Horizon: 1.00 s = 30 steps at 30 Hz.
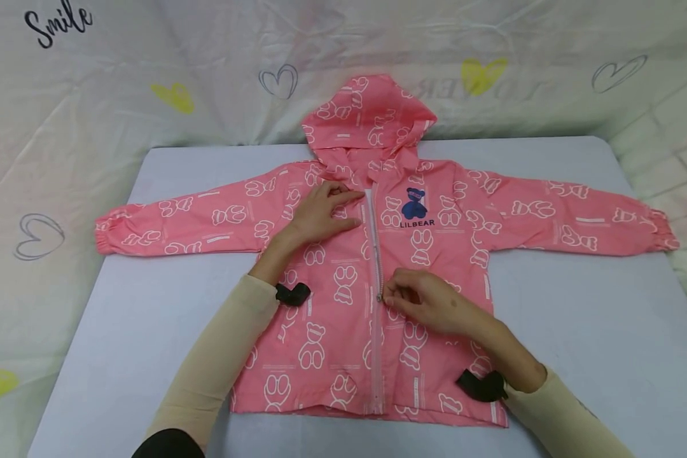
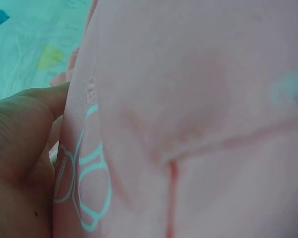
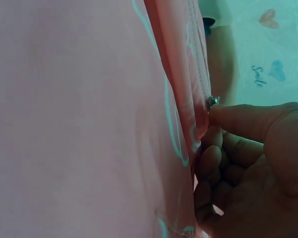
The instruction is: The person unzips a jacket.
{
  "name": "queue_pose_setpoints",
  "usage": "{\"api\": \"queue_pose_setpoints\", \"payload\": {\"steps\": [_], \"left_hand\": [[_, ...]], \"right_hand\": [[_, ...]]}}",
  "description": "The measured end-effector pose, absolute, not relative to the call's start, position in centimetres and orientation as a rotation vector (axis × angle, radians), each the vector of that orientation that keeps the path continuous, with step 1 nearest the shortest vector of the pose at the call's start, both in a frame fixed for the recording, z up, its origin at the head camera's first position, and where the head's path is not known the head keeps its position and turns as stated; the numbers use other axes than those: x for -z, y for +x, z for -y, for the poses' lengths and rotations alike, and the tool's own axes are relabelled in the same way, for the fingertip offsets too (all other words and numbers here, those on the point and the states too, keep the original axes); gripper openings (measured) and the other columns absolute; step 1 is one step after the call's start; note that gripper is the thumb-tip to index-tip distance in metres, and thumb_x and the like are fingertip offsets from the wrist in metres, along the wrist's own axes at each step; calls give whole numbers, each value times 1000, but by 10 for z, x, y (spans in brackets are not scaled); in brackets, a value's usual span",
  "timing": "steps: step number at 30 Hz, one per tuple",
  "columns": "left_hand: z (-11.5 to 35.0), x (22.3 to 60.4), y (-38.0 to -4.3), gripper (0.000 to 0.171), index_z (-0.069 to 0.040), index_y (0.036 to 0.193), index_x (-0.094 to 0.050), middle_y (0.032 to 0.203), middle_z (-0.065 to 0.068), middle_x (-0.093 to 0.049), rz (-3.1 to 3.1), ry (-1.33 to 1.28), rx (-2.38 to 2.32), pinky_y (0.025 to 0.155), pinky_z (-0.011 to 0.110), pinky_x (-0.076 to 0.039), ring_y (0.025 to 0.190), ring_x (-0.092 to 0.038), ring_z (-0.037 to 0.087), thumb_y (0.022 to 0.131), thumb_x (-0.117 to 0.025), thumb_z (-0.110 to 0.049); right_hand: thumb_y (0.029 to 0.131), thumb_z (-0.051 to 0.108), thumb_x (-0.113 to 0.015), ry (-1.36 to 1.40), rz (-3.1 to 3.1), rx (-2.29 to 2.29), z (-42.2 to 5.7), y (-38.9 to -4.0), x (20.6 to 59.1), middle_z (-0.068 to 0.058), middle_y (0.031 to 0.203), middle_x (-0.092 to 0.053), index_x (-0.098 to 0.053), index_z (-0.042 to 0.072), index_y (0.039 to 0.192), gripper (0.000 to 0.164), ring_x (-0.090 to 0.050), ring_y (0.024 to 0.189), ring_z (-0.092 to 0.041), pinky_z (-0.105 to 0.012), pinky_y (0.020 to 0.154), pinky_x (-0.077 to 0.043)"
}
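A pink hooded jacket with white bear outlines lies front up, sleeves spread to both sides. A zipper runs down its front, its metal slider about midway along. At that slider, my right hand pinches the zipper pull between thumb and forefinger; the right wrist view shows the slider just past the fingertips. My left hand rests on the jacket's chest beside the upper zipper, fingers extended. Cloth hides most of its fingers in the left wrist view.
The jacket lies on a white table, its hood reaching past the back edge. Behind hangs a pale sheet with hearts and lettering. Black wrist straps sit over the cream sleeves.
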<state>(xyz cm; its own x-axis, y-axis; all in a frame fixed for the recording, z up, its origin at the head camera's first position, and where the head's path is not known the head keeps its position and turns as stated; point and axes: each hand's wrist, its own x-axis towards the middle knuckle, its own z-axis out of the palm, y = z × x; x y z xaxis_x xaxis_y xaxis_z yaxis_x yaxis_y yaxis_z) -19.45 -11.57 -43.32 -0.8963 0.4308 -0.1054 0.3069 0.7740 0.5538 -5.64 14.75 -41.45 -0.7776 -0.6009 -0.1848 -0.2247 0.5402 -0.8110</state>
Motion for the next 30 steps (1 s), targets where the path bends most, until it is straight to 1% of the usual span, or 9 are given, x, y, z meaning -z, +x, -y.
{"api": "queue_pose_setpoints", "payload": {"steps": [10, 17, 30], "left_hand": [[115, 432, -195, 64, -34, 154, -52, 151, 7, -45, -2728, 567, -787, 115, 48, -40, 141, -41, 26, 95, -72, -49], [115, 433, -194, 63, -34, 154, -52, 151, 6, -45, -2732, 564, -791, 116, 48, -39, 142, -40, 25, 95, -72, -48], [114, 430, -193, 64, -33, 154, -53, 152, 7, -45, -2730, 570, -797, 117, 48, -39, 143, -40, 26, 95, -73, -47]], "right_hand": [[99, 22, -72, -680, -2336, 1132, -148, -50, 416, 8, 83, -58, -69, 20, 100, 4, -56, 75, -11, -23, 66, -49], [98, 19, -73, -676, -2321, 1144, -148, -46, 417, 8, 83, -59, -69, 24, 100, 7, -56, 74, -12, -22, 65, -49], [100, 22, -72, -715, -2336, 1130, -148, -39, 419, 10, 78, -56, -69, 23, 95, 5, -52, 69, -7, -22, 63, -46]]}}
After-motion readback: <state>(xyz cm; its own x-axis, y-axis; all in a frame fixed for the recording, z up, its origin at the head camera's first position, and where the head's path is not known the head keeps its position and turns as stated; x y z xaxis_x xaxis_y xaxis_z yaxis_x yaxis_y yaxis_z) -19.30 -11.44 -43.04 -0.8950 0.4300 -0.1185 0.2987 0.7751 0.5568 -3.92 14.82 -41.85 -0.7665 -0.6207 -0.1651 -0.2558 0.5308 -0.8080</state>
